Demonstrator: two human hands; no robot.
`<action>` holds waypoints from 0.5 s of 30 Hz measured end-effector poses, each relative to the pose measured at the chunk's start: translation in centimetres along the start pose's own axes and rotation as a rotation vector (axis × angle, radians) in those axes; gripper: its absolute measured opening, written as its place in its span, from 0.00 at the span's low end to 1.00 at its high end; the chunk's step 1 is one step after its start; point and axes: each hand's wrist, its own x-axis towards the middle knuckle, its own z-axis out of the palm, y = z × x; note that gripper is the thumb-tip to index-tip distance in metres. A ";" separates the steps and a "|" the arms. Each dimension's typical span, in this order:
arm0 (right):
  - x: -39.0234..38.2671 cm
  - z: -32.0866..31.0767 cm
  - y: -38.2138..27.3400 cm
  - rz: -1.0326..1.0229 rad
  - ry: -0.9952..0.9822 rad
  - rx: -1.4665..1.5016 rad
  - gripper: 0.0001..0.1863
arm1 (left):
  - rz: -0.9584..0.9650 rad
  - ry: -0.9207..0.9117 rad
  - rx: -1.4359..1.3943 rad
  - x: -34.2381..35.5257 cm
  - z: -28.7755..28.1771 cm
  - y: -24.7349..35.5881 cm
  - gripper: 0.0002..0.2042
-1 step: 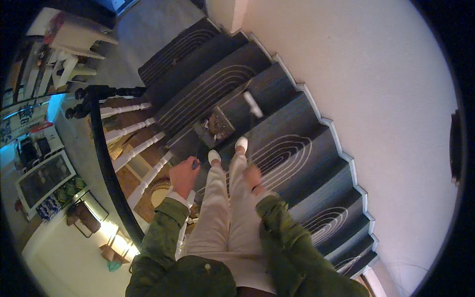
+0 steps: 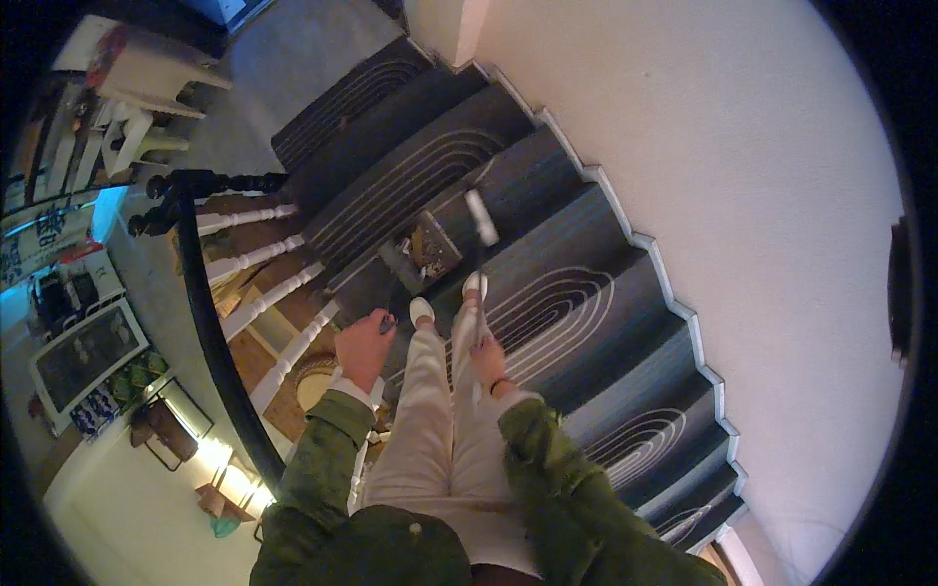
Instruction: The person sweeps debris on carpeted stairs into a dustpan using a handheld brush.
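My left hand (image 2: pixel 362 350) is closed round the dark end of a handle, which seems to run down to a dustpan (image 2: pixel 398 266). The dustpan rests on a stair tread just beyond my shoes, with brown and pale debris (image 2: pixel 430 250) inside. In my right hand (image 2: pixel 488 363), closed in front of my leg, is the thin handle of a broom. Its white head (image 2: pixel 481 217), smeared by motion, is at the right side of the dustpan, on or just over the stair; contact cannot be made out.
Dark carpeted stairs (image 2: pixel 557 313) with pale oval lines curve around me. A black handrail (image 2: pixel 217 332) on white balusters (image 2: pixel 262 256) borders the left, and a pale wall (image 2: pixel 743 195) the right. White stools (image 2: pixel 137 137) and a framed panel (image 2: pixel 90 356) stand beyond the rail.
My right hand has shifted left, and the broom head has swung left and slightly down, closer to the dustpan. My left hand stays in place; the debris in the dustpan looks slightly different.
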 end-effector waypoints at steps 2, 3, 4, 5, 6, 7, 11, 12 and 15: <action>-5.1 -5.2 -5.2 -0.012 -0.268 0.489 0.14 | -0.068 -0.004 0.065 -0.7 -0.9 -1.4 0.09; -5.8 -8.6 -3.9 0.151 -0.419 0.729 0.15 | -0.049 0.029 0.059 -0.5 -0.7 -2.2 0.10; -6.3 -11.3 -3.8 0.307 -0.585 0.973 0.16 | -0.044 0.068 0.064 -0.5 -0.7 -3.9 0.10; -7.8 -14.4 -5.7 0.323 -0.564 0.894 0.18 | -0.068 0.034 0.020 -0.8 -0.9 -6.4 0.10; -8.6 -17.0 -6.7 0.344 -0.527 0.816 0.20 | -0.085 0.028 -0.037 -1.2 -1.6 -7.5 0.10; -8.4 -17.8 -5.6 0.303 -0.456 0.751 0.21 | -0.095 0.011 -0.092 -1.7 -2.5 -8.2 0.10; -2.2 -19.6 -0.1 -0.148 -0.227 0.229 0.15 | -0.037 0.012 -0.267 -4.0 -4.2 -12.1 0.11; -0.6 -21.0 -3.7 -0.031 -0.236 0.203 0.13 | -0.072 0.013 -0.233 -5.4 -4.2 -14.0 0.11; 3.8 -19.5 -3.5 0.001 -0.153 0.210 0.11 | -0.084 0.005 -0.181 -7.8 -3.3 -17.6 0.11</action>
